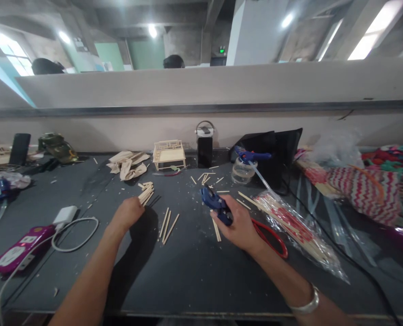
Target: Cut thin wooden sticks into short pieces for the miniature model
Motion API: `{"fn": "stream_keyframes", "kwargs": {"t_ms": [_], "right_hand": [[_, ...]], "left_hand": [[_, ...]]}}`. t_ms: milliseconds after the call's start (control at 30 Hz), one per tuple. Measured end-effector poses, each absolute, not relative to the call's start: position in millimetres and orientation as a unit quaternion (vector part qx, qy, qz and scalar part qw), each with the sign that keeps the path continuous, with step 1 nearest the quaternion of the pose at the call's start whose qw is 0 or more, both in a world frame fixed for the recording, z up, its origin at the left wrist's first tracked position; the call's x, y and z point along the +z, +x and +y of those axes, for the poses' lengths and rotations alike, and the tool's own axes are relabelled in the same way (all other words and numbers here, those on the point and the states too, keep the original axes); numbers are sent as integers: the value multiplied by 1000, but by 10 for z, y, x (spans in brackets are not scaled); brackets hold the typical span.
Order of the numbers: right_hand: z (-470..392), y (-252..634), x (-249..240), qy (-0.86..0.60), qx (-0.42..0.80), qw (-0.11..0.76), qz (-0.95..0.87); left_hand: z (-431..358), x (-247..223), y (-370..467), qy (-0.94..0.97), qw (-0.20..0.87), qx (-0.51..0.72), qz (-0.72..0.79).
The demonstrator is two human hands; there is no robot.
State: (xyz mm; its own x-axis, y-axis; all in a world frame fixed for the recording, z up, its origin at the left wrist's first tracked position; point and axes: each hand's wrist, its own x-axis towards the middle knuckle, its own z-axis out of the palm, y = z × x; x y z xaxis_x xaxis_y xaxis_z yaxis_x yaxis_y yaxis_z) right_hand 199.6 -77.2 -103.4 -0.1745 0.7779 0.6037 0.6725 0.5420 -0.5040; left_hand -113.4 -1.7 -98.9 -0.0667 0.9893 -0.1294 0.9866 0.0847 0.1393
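Along the left side of the dark table (pixel 188 285), a purple power strip (pixel 21 249) lay with a white charger (pixel 64 215) just beside it, and a green bottle (pixel 57 147) rested farther back. Next came some crumpled paper (pixel 128 164). Nearer, the left hand (pixel 128 215) was closed around a bundle of sticks (pixel 146 194), its ends pointing away from the person. Beyond that stood a tiny wooden bench (pixel 169 155), while three loose sticks (pixel 168 226) lay to the right of the hand. A dark phone (pixel 204 152) stood upright near the wall, behind scattered short pieces (pixel 206 177). The right hand (pixel 238 224) gripped a dark blue tool (pixel 217 206), with more sticks (pixel 217 231) below it. Farther right were a clear jar (pixel 242 172) with a blue glue gun (pixel 251 155) over its top, a red loop (pixel 272 238) by the right wrist, a plastic bag (pixel 299 231) of sticks, and striped cloth (pixel 366 192).
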Motion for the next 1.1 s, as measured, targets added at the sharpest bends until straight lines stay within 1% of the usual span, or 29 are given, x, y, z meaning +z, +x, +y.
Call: {"fn": "stream_keyframes", "kwargs": {"t_ms": [67, 133, 167, 233, 333, 400, 500, 667, 800, 967, 1100], "right_hand": [[-771, 1998, -1035, -469, 58, 436, -766], [-768, 2000, -1041, -464, 57, 437, -768], [-766, 2001, -1045, -462, 57, 436, -770], [-760, 2005, -1054, -458, 57, 437, -772], [-754, 2013, -1062, -458, 57, 439, -771], [-754, 2016, -1060, -463, 62, 440, -767], [-755, 2019, -1055, -472, 75, 441, -760], [-747, 2020, -1059, -464, 81, 443, -763], [-737, 2020, -1062, -471, 96, 451, -752], [-726, 2022, -1067, -490, 99, 449, -741], [-721, 2023, -1062, -485, 96, 449, -744]], "left_hand": [[-23, -961, -1109, 679, 107, 23, 726], [-47, -937, -1028, 676, 147, 95, 716], [-66, -928, -966, 668, 188, 152, 704], [-109, -920, -819, 628, 313, 279, 656], [-154, -919, -616, 522, 498, 413, 556], [-165, -911, -527, 456, 590, 456, 486], [-177, -868, -435, 391, 687, 457, 408], [-253, -817, -221, 407, 731, 453, 308], [-320, -960, -39, 414, 734, 469, 265], [-416, -1234, 68, 460, 708, 455, 285], [-461, -1312, 74, 488, 687, 441, 309]]}}
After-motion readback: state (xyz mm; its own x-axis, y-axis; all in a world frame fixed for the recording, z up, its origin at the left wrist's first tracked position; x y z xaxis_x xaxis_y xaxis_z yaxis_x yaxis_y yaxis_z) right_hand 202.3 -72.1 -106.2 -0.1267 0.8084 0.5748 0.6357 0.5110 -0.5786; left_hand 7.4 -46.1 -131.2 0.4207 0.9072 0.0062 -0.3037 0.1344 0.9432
